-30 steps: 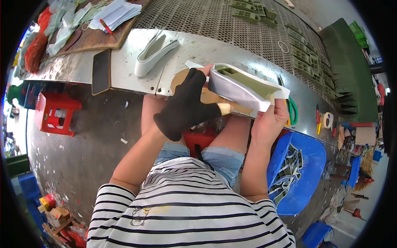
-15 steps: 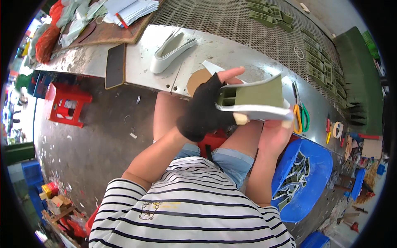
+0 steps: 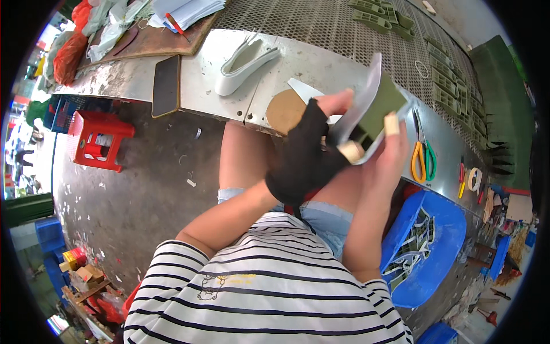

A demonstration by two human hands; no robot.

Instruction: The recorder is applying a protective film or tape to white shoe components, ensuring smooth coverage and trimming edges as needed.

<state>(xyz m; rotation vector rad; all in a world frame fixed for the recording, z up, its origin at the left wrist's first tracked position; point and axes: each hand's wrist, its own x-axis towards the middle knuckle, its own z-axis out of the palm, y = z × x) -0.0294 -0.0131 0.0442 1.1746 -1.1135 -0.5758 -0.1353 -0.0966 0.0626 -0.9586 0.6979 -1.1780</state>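
An olive-green moulded block, hollow at one end, looks like a shoe wedge (image 3: 385, 103) and has a white strip (image 3: 366, 94) along its sides. I hold it between both hands, tilted up above my lap at the table edge. My left hand (image 3: 309, 152), in a black fingerless glove, is closed on its near, hollow end, with a pale cover on the thumb. My right hand (image 3: 387, 155), bare with a pale cover on one digit, grips its right side; some of its fingers are hidden. Left of them, a folded bundle of white strips (image 3: 232, 85) lies on the metal table (image 3: 215, 54).
Beside my hands are a brown disc (image 3: 283, 112) and orange-and-green-handled scissors (image 3: 419, 163). Several green wedges (image 3: 450, 86) sit on the mesh rack (image 3: 309, 26). A phone (image 3: 166, 87) overhangs the table edge. A blue bin (image 3: 444, 252) of trimmed-looking parts stands at right, a red stool (image 3: 100, 137) at left.
The wedge has turned from lying nearly level to tilted upward, its far end now raised. My left hand has moved right, and my right hand has come up along its right side.
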